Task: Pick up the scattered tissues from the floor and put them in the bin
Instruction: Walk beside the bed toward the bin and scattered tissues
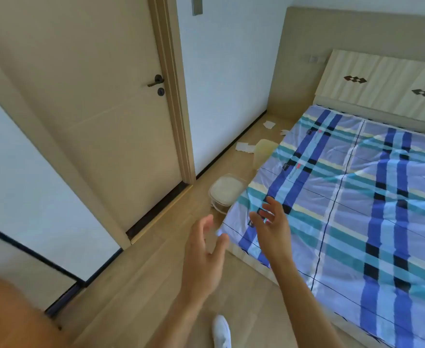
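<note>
White tissues lie on the wooden floor in the narrow aisle between the wall and the bed: one [244, 147] beside the bin, one [269, 124] farther back, and one [283, 132] at the bed's edge. A pale yellow bin [263, 151] stands upright against the bed, partly hidden by the bedspread. My left hand [204, 249] and my right hand [273, 228] are raised in front of me, fingers apart, holding nothing, well short of the tissues.
A bed with a blue plaid cover [357, 209] fills the right side. A clear lidded container [225, 193] sits on the floor by the bed corner, in the aisle. A closed beige door [93, 109] is on the left. My white shoe [221, 331] shows below.
</note>
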Action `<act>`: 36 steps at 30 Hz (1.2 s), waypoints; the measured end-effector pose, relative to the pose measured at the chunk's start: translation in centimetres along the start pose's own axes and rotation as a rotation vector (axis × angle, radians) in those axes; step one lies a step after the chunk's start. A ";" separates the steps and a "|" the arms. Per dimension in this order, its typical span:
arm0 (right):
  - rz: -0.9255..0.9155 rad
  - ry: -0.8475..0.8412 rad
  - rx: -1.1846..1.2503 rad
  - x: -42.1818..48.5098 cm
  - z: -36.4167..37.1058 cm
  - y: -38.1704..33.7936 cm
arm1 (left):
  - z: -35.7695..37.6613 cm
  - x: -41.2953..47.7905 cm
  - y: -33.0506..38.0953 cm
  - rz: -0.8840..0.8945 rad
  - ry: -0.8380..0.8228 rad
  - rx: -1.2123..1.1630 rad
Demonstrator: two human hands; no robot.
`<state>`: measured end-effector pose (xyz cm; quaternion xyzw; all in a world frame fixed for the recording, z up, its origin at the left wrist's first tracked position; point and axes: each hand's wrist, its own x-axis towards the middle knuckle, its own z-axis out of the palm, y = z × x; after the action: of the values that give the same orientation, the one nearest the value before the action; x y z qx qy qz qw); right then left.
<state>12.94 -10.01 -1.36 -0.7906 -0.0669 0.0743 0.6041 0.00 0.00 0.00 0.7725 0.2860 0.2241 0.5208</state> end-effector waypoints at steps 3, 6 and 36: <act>0.007 -0.008 0.027 6.3 2.8 -1.5 | -0.3 6.1 0.5 0.010 0.025 0.022; 0.040 -0.035 0.032 12.5 6.4 -3.1 | -0.7 12.7 0.7 -0.019 0.028 0.045; 0.354 0.368 -0.025 56.6 27.5 -3.5 | 8.5 72.2 -2.4 0.081 -0.514 0.128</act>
<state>62.87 27.99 -7.20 -0.7976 0.1827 0.0329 0.5739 58.11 43.66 -1.79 0.8463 0.1268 0.0227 0.5169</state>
